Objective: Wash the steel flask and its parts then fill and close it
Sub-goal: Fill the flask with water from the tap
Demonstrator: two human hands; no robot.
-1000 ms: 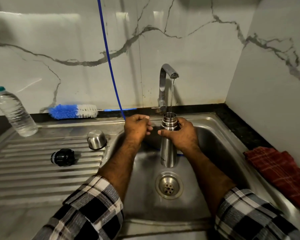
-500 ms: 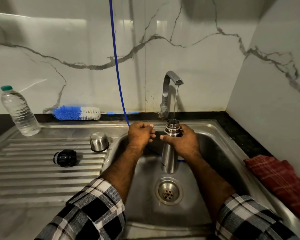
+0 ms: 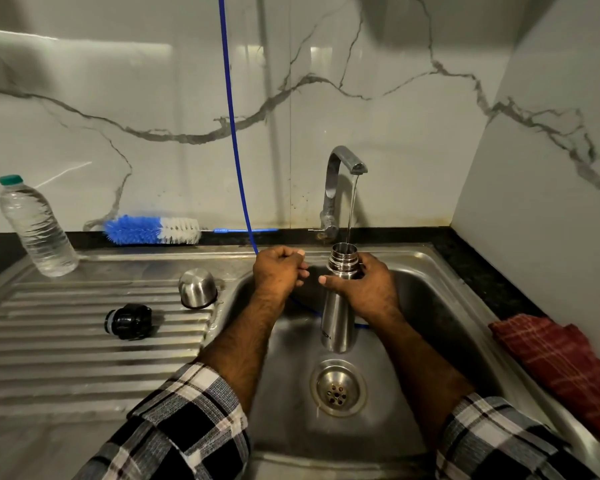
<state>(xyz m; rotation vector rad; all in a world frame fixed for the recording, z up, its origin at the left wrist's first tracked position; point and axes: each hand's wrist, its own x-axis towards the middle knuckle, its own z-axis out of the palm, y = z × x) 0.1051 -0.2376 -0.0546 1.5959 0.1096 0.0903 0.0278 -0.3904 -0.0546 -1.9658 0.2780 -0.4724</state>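
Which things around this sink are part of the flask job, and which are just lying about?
Job: steel flask in right hand; running tap; steel cup lid; black stopper; blue-white bottle brush.
Lying about: clear plastic water bottle; red checked cloth.

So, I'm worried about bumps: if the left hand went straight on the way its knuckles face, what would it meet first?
Probably the steel flask that the right hand holds under the tap; depth is unclear, so the left hand might pass just behind it.

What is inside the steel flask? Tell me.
Tap water streams into the steel flask, open-mouthed, held by the right hand. Its fill level cannot be seen.
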